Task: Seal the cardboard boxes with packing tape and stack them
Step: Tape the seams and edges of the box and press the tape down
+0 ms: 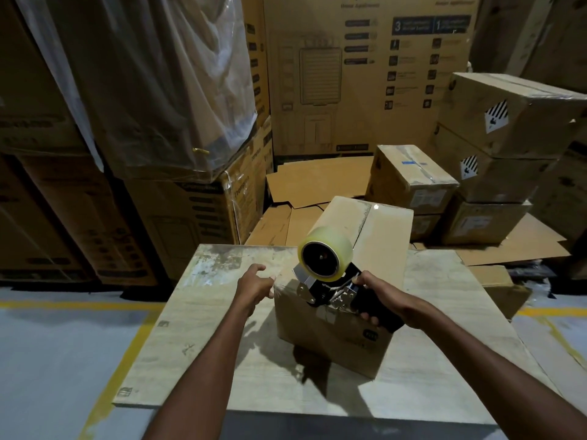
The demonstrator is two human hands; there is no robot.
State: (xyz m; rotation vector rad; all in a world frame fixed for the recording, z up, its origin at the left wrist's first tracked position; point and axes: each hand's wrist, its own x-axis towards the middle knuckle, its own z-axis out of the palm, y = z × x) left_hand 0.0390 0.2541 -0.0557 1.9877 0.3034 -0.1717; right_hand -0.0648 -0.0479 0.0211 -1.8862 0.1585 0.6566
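Cardboard box (336,331) beneath tape dispenser (327,274) in right grip (384,296)

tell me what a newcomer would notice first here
A tape dispenser with a clear roll sits at centre, gripped by the right hand over a cardboard box on the table. The left hand is at the box's near left corner. Sealed boxes stack up at right.

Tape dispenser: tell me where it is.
Head view, right of centre: the tape dispenser rests on the cardboard box at its near end, held by the right hand.
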